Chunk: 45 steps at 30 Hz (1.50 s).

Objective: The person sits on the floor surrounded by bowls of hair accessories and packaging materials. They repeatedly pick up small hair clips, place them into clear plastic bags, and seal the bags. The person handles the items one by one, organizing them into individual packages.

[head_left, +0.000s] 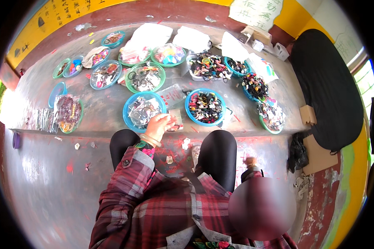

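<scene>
Hovering with a blue basin [126,115] just leftward, the left hand [158,126] curls — its hold unclear. The right hand [249,162] blurs, grip unreadable.

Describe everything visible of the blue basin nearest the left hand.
The blue basin is round and shallow, apparently plastic. It stands upright near the front edge of the grey ledge, just beyond the left knee. Clear wrapping and small greyish pieces fill much of it, too small to make out. A green basin is right behind it; whether their rims touch is unclear. The left hand overlaps its near right rim in the picture, though I cannot tell if it touches.
</scene>
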Each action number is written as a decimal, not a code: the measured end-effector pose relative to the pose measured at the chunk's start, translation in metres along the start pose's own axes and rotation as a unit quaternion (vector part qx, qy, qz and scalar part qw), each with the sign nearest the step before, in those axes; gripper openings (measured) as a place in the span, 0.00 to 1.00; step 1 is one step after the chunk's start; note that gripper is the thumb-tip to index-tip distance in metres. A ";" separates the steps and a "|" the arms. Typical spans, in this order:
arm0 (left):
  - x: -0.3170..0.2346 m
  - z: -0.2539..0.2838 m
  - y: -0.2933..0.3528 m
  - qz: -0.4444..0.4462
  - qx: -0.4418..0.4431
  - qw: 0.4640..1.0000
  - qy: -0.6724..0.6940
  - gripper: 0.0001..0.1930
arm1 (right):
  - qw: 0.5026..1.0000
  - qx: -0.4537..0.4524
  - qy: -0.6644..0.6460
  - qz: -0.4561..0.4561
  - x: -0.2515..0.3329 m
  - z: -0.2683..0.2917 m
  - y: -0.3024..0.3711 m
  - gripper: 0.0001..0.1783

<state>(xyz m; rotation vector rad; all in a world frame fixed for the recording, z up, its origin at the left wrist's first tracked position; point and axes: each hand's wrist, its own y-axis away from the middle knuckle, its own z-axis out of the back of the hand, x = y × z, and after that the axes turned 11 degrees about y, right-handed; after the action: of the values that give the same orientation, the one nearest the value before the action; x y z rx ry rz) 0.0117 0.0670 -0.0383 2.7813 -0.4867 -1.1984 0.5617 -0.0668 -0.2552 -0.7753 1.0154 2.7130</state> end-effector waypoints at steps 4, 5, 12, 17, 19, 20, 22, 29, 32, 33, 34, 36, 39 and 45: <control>0.000 -0.003 0.005 0.005 0.002 1.000 -0.006 0.10 | 0.984 0.091 -0.140 -0.062 -0.005 -0.016 0.065 0.21; 0.001 -0.005 0.004 0.007 0.001 1.000 -0.014 0.10 | 0.968 0.125 -0.205 -0.074 -0.013 -0.019 0.073 0.18; 0.004 -0.005 0.006 0.011 -0.001 0.999 -0.036 0.10 | 0.426 0.020 -0.904 0.001 -0.023 0.097 0.152 0.18; 0.003 -0.005 0.010 0.004 -0.008 0.999 -0.041 0.10 | 0.396 -0.018 -0.915 0.073 -0.021 0.154 0.165 0.18; 0.001 -0.005 0.012 -0.001 -0.009 0.999 -0.042 0.10 | 0.385 -0.029 -0.918 0.092 -0.020 0.163 0.164 0.17; -0.001 -0.004 0.013 -0.005 -0.008 0.999 -0.040 0.10 | 0.409 -0.037 -0.907 0.093 -0.018 0.155 0.154 0.18; 0.002 -0.010 0.013 0.005 0.003 0.999 -0.041 0.10 | 0.675 -0.062 -0.735 -0.017 -0.017 0.074 0.118 0.20; -0.001 -0.006 0.018 0.002 0.007 0.999 -0.043 0.10 | 0.421 0.133 -0.894 -0.079 -0.022 0.042 0.117 0.24; -0.001 -0.010 0.017 0.008 0.012 0.999 -0.039 0.10 | 0.371 0.057 -0.925 0.063 -0.023 0.087 0.136 0.28; -0.001 -0.011 0.016 0.010 0.016 0.999 -0.036 0.10 | 0.364 0.046 -0.927 0.078 -0.022 0.104 0.143 0.28; 0.001 -0.012 0.015 0.013 0.018 0.999 -0.032 0.10 | 0.358 0.035 -0.928 0.093 -0.020 0.122 0.150 0.29; 0.002 -0.013 0.015 0.017 0.015 0.999 -0.032 0.10 | 0.351 0.024 -0.927 0.131 -0.018 0.150 0.160 0.30; -0.002 -0.012 0.017 0.011 0.010 0.999 -0.033 0.10 | 0.338 0.006 -0.932 0.132 -0.009 0.192 0.171 0.25; -0.004 -0.020 0.023 0.020 0.012 1.000 -0.011 0.10 | 0.479 -0.131 -0.859 0.122 0.007 0.252 0.168 0.09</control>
<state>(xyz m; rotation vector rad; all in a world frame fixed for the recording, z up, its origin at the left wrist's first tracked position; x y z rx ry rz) 0.0176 0.0452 -0.0174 2.7676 -0.5599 -1.2239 0.3997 -0.0324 -0.0018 1.9304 0.0393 1.9970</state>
